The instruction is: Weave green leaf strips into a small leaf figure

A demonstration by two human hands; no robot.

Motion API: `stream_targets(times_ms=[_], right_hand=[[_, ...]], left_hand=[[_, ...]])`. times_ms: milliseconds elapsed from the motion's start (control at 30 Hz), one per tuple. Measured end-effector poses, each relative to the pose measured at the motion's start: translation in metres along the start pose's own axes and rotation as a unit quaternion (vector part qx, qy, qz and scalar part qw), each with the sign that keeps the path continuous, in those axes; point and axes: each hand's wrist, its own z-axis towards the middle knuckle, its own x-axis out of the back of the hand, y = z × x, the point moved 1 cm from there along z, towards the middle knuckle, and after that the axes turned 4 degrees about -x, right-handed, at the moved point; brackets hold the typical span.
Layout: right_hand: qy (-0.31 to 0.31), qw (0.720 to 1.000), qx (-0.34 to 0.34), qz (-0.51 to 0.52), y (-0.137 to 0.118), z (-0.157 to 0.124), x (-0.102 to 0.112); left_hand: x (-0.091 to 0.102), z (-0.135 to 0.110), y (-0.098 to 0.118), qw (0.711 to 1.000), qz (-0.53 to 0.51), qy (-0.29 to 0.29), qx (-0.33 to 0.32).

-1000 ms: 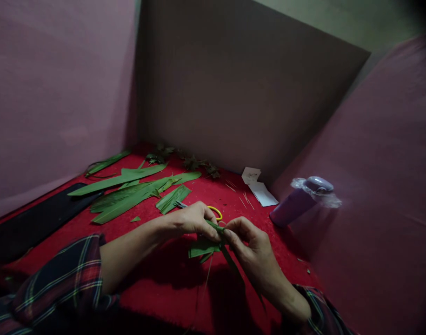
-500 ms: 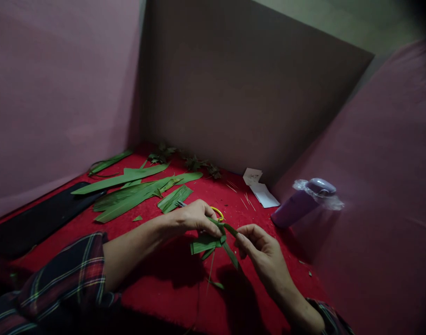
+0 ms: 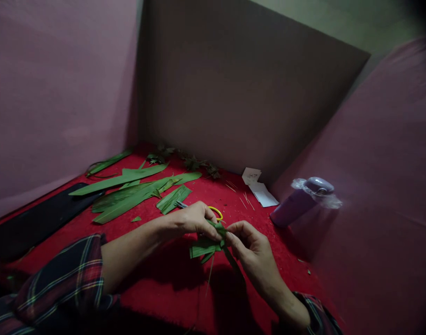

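Note:
A folded piece of green leaf (image 3: 202, 248) is pinched between the thumb and fingers of my left hand (image 3: 199, 218). Strips of it stick out to the left and hang below. My right hand (image 3: 249, 242) is closed at the leaf's right side, thumb and forefinger pinching a strip of it close to the left thumb. Both hands are above the red cloth. Just behind the left hand lie scissors with a yellow handle (image 3: 218, 212), mostly hidden by that hand; their grey blades (image 3: 181, 204) show to its left.
Long green leaves (image 3: 132, 202) and a cut leaf piece (image 3: 174, 199) lie at the left. Small leafy sprigs (image 3: 194, 163) line the back wall. Thin sticks (image 3: 247, 201), white paper cards (image 3: 264, 194) and a purple bottle (image 3: 296, 204) stand or lie to the right. A long black object (image 3: 52, 216) lies far left.
My right hand has moved left, closer to my left hand, and the strip it pinches is now drawn in against the folded leaf. The left hand has barely moved.

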Motion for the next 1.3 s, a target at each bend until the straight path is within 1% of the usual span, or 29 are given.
stream_targets(times_ms=[167,300,400,600,700,800,967,1067,1133,1233,1300], right_hand=[[0.009,0.996,0.058,-0.067,0.004,0.001,-0.002],[0.035,0.981,0.124,-0.146,0.005,0.001,0.0],[0.026,0.972,0.158,-0.173,0.006,-0.001,-0.001],[0.022,0.965,0.163,-0.204,0.008,-0.003,-0.007],[0.039,0.96,0.168,-0.222,0.006,-0.001,-0.008],[0.057,0.956,0.179,-0.224,0.005,0.002,-0.009],[0.073,0.95,0.224,-0.205,0.009,0.005,-0.011],[0.096,0.942,0.249,-0.202,0.013,0.005,-0.012],[0.103,0.94,0.252,-0.205,0.015,0.005,-0.012],[0.087,0.941,0.244,-0.217,0.014,0.005,-0.011],[0.076,0.947,0.224,-0.217,0.012,0.005,-0.011]], left_hand=[[-0.001,0.0,-0.002,1.0,0.001,0.001,0.005],[-0.001,-0.001,-0.001,1.0,0.016,0.014,0.012],[0.0,0.0,-0.001,1.0,0.022,0.019,0.012],[-0.001,0.002,-0.003,0.998,0.036,0.037,0.031],[-0.003,0.002,-0.003,0.998,0.04,0.043,0.038],[-0.003,0.002,-0.003,0.998,0.035,0.04,0.031],[0.0,0.005,-0.007,0.999,0.031,0.024,0.015],[0.001,0.005,-0.008,0.999,0.03,0.024,0.013],[0.002,0.004,-0.007,0.999,0.033,0.024,0.009],[0.002,0.003,-0.006,0.999,0.03,0.022,0.009],[0.001,0.002,-0.004,0.999,0.03,0.031,0.019]])
